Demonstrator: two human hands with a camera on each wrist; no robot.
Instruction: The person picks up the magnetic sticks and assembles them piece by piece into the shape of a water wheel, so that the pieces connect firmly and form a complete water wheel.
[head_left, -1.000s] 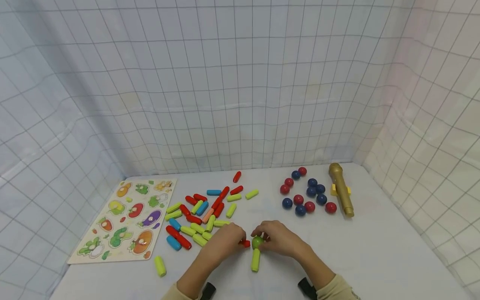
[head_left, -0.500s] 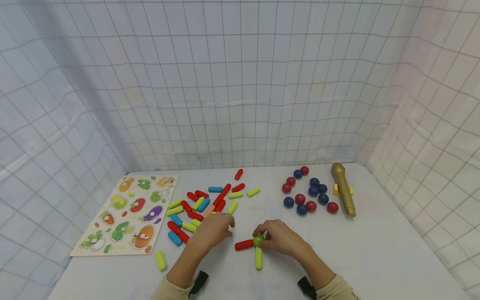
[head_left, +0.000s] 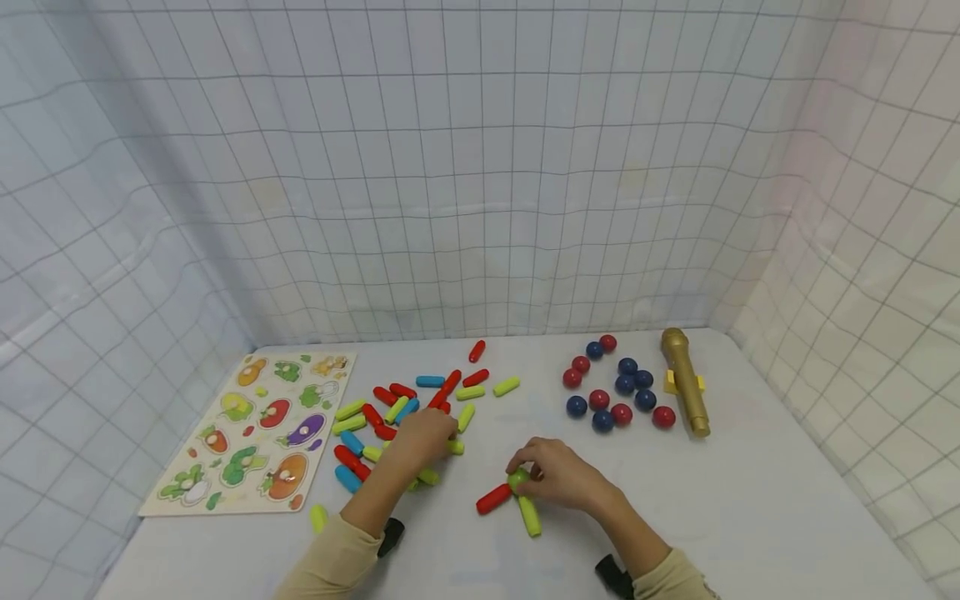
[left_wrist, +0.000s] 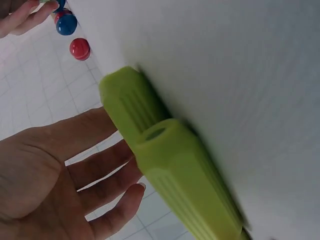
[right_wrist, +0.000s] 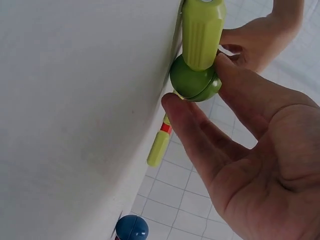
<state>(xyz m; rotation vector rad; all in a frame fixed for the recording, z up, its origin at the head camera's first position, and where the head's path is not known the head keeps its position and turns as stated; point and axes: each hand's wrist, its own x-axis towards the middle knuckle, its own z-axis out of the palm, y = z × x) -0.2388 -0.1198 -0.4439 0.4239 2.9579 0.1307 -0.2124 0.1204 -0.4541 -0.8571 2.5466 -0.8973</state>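
My right hand (head_left: 562,475) pinches a green ball (head_left: 517,479) between thumb and fingers. A red stick (head_left: 494,499) and a yellow-green stick (head_left: 529,517) meet the ball and point away from it along the table. In the right wrist view the ball (right_wrist: 195,80) has a yellow-green stick (right_wrist: 201,35) joined to it. My left hand (head_left: 425,437) reaches into the pile of coloured sticks, its fingers loosely bent. Two yellow-green sticks (left_wrist: 180,175) lie in front of those fingers in the left wrist view and partly hide the fingertips.
Several red and blue balls (head_left: 625,384) lie at the right, beside a gold microphone-shaped toy (head_left: 685,383). A vegetable puzzle board (head_left: 168,503) lies at the left. More sticks, such as a red one (head_left: 477,351), are spread behind my left hand. White gridded cloth walls (head_left: 480,208) enclose the table.
My left hand let go of the red stick beside the green ball and moved left to the pile. The ball, still pinched by my right hand, has turned slightly with its two sticks.
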